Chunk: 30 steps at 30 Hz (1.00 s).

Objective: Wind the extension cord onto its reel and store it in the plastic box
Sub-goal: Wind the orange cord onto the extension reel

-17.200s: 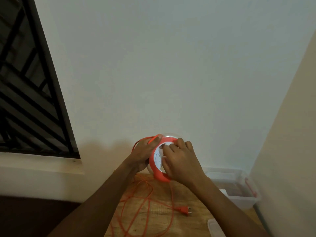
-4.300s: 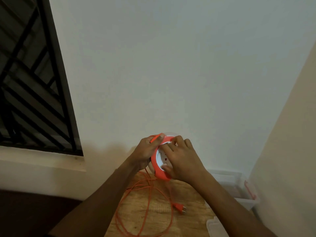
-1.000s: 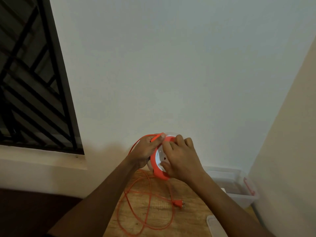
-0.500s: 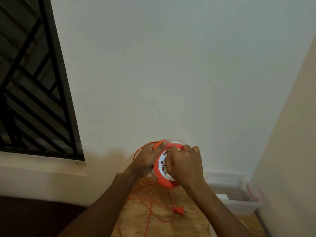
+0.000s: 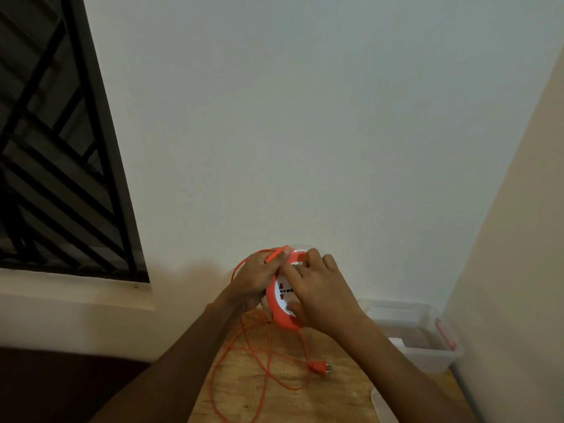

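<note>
Now both forearms reaching forward over the wooden table — left hand wrapped round the back of the orange reel, held up on edge, pinching a length of cord at the top. Right hand spread over the white socket face, fingers curled at the rim. Loose loops and plug lying below — plastic box open at right, well apart.
</note>
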Each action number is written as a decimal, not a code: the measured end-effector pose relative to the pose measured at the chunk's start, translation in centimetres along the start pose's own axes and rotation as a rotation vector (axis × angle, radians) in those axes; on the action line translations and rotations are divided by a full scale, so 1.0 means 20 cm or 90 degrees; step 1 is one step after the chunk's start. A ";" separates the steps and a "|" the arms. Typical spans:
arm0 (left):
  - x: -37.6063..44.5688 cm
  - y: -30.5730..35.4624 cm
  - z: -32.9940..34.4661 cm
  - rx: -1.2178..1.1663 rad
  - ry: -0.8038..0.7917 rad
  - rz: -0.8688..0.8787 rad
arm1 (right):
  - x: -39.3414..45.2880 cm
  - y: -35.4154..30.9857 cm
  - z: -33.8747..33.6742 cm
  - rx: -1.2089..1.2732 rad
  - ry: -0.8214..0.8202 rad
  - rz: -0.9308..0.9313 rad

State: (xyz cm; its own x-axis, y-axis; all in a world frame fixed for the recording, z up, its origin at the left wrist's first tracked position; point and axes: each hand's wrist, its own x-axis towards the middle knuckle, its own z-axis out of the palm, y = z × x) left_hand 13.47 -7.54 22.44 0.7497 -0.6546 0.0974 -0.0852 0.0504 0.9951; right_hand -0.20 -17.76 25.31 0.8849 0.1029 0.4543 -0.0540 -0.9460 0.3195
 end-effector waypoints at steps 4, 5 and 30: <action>-0.01 0.01 -0.01 0.002 -0.007 0.005 | 0.00 0.01 0.04 -0.053 0.130 -0.005; -0.01 0.02 -0.01 -0.003 -0.010 0.006 | 0.00 0.02 0.04 -0.050 0.149 0.017; 0.00 0.12 0.01 -0.047 0.010 0.016 | -0.02 0.08 -0.04 0.015 0.226 0.046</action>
State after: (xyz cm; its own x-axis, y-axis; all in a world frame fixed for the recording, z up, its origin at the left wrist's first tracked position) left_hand 13.11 -7.45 24.74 0.7580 -0.6407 0.1223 -0.0558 0.1231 0.9908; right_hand -1.01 -19.01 26.34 0.6631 0.1325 0.7367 -0.0955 -0.9612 0.2589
